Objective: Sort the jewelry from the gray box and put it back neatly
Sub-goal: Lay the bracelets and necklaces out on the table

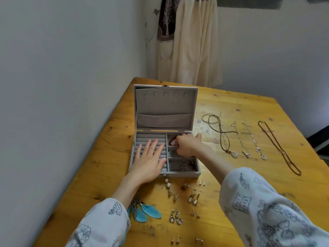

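The gray box [165,154] lies open on the counter [231,107]. The left hand [151,157] presses flat on it; the right hand [187,143] curls around a red bracelet [172,140]. Lift slowly, avoiding snags.

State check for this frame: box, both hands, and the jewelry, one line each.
Gray box: lid open, upright.
Left hand: flat on the ring rolls.
Right hand: curled inside the box's right compartments; grasp unclear.
Necklaces: laid out on the table, right of box.
Earrings: in pairs before the box.
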Demonstrator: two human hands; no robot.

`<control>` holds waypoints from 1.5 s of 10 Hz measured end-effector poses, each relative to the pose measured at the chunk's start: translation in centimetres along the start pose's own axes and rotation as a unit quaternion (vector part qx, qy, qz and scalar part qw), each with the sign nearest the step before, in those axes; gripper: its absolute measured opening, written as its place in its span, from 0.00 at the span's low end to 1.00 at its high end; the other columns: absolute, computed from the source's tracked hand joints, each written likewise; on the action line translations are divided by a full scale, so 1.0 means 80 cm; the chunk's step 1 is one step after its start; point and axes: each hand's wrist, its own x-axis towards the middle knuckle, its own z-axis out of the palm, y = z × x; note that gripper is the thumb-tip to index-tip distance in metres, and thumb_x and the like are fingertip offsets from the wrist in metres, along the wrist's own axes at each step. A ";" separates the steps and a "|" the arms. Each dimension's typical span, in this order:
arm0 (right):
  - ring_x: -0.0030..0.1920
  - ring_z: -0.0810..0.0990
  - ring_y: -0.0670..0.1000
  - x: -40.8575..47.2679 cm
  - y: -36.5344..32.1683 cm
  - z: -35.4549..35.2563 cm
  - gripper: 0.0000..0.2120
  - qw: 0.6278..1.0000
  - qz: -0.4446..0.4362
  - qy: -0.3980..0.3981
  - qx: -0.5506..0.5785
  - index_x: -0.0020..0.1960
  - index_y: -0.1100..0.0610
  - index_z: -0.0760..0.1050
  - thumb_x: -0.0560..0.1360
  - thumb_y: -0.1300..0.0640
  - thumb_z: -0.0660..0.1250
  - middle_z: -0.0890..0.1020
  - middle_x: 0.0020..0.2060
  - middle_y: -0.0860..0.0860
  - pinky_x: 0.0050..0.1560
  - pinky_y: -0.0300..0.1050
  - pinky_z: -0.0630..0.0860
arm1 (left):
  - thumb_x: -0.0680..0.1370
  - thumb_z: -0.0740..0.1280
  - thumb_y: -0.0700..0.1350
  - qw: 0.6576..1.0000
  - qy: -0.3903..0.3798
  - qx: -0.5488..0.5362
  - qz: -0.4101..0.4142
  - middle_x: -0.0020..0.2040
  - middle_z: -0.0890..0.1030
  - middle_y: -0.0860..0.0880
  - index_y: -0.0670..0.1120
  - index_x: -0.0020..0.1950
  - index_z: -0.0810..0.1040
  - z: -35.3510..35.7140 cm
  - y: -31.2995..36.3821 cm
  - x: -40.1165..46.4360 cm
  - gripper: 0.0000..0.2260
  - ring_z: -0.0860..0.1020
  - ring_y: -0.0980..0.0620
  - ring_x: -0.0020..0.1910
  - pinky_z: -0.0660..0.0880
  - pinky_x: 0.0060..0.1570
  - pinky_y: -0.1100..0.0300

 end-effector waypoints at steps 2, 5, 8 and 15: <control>0.66 0.63 0.58 0.007 0.001 -0.002 0.17 0.999 -0.014 -0.041 0.007 0.53 0.55 0.76 0.72 0.48 0.57 0.72 0.61 0.56 0.64 0.66 0.52 | 0.81 0.47 0.56 1.000 -0.001 -0.001 -0.002 0.76 0.41 0.51 0.54 0.75 0.43 -0.001 0.000 0.000 0.25 0.36 0.52 0.74 0.32 0.69 0.52; 0.60 0.70 0.55 -0.002 0.001 0.009 0.13 0.996 -0.068 0.041 0.048 0.52 0.51 0.74 0.76 0.44 0.58 0.79 0.52 0.51 0.62 0.61 0.55 | 0.81 0.47 0.55 1.000 -0.003 -0.008 -0.002 0.76 0.41 0.51 0.53 0.75 0.44 -0.003 0.001 -0.002 0.24 0.37 0.52 0.74 0.34 0.70 0.51; 0.59 0.72 0.52 -0.006 0.010 -0.004 0.14 0.991 -0.106 -0.008 0.078 0.58 0.49 0.74 0.75 0.46 0.63 0.79 0.55 0.47 0.60 0.54 0.58 | 0.81 0.48 0.55 1.000 0.002 -0.013 -0.002 0.76 0.42 0.51 0.54 0.75 0.44 -0.001 -0.001 0.000 0.25 0.37 0.52 0.74 0.33 0.69 0.52; 0.47 0.74 0.49 -0.018 0.032 0.003 0.06 0.938 -0.128 0.125 0.297 0.49 0.58 0.77 0.76 0.63 0.62 0.77 0.46 0.51 0.46 0.38 0.71 | 0.78 0.60 0.47 0.970 0.153 -0.180 -0.057 0.54 0.79 0.53 0.55 0.56 0.77 -0.036 0.011 0.048 0.09 0.73 0.51 0.57 0.60 0.55 0.53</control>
